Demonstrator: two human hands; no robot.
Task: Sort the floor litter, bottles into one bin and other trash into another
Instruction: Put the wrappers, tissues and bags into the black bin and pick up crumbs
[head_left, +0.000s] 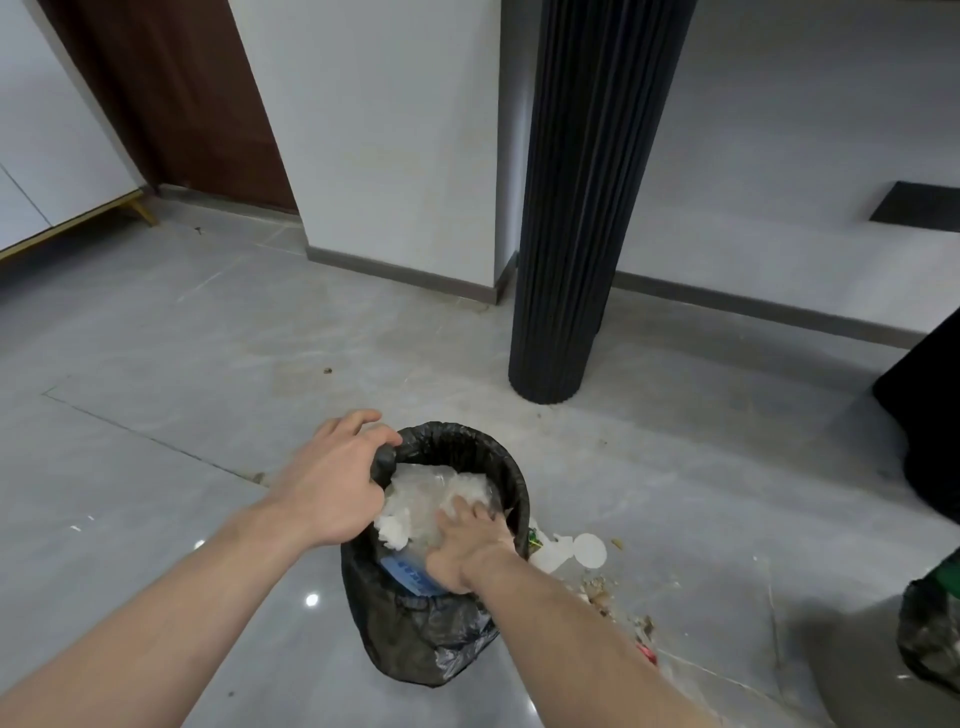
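At six o'clock, the bag-lined bin (447, 597) is nearly full of paper trash (415, 499). Right hand (467, 545) presses it flat, grasping nothing; left hand (332, 483) grips the liner rim. Floor litter (587, 556) remains at three o'clock; sorting unfinished.

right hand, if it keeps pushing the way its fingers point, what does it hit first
The right hand already lies on the white trash in the bin; past that, probably the bin's far wall, though depth is unclear.

Even soft indoor light, small glare spots on glossy floor (156, 519), wide-angle bending at edges, slightly soft focus
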